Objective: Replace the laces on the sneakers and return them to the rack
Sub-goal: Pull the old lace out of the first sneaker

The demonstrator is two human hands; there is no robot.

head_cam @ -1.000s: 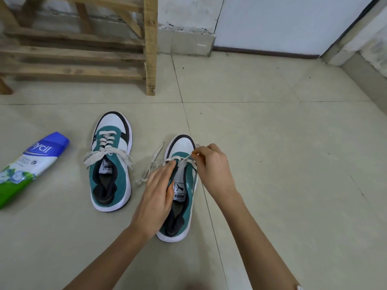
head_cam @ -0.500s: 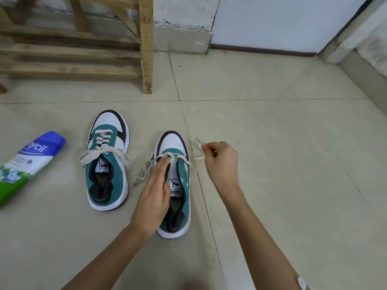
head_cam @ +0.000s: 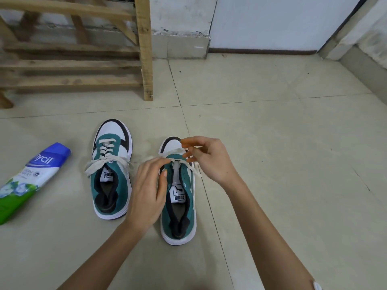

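Observation:
Two green, white and black sneakers stand side by side on the tiled floor, toes pointing away from me. The left sneaker (head_cam: 112,170) is laced with a cream lace whose ends hang loose to both sides. The right sneaker (head_cam: 179,197) has its cream lace (head_cam: 193,169) threaded only near the toe. My left hand (head_cam: 149,191) rests over that shoe's left side and pinches the lace near the lowest eyelets. My right hand (head_cam: 206,158) hovers over the toe, fingers pinched on the other lace strand. The wooden rack (head_cam: 83,53) stands at the back left.
A blue, white and green bottle (head_cam: 27,181) lies on its side on the floor at the far left. A white wall and a door (head_cam: 272,21) close the back. A raised ledge (head_cam: 364,68) runs along the right edge. Bare tiles stretch to the right of the shoes.
My right hand has come back from the right of the shoe to over its toe, bringing the lace with it. My left hand's fingers moved up to the lace at the eyelets.

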